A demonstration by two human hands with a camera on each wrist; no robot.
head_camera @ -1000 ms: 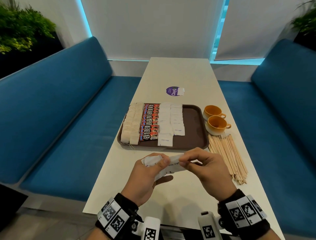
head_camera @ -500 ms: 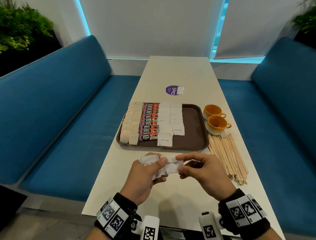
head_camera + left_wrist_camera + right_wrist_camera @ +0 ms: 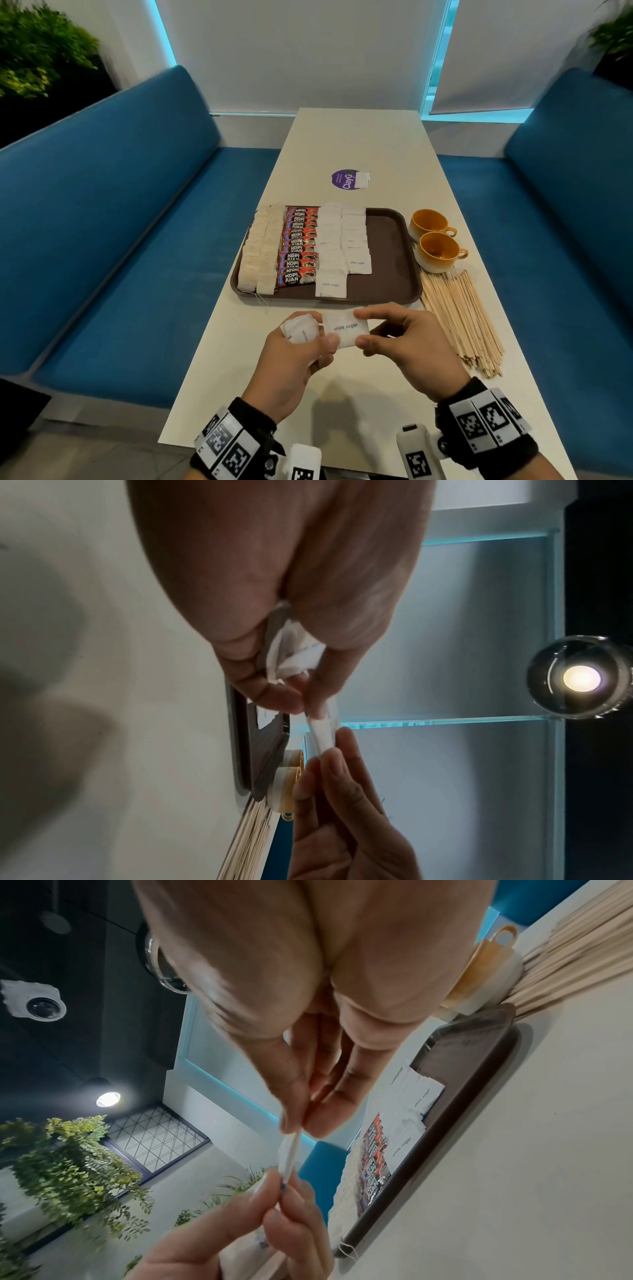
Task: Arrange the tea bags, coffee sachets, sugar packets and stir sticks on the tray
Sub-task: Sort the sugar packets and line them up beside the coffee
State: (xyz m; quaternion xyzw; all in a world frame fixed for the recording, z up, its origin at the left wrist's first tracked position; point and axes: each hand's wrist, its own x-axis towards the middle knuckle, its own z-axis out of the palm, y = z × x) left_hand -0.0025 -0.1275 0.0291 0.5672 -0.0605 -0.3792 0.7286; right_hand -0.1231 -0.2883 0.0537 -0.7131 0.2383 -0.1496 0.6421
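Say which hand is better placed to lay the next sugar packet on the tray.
Right. The right hand pinches one sugar packet free; the left hand grips the remaining bunch, and the tray's bare area lies rightward.

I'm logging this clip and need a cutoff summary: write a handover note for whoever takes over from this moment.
Left hand: holds a bunch of spare sugar packets and one end of the top packet.
Right hand: pinches that packet's other end, above the table in front of the tray.
Done: tea bags, coffee sachets and two columns of sugar packets lie in rows on the tray.
Left: place the held packets, then move the stir sticks, lying on the table right of the tray, onto its bare right side.
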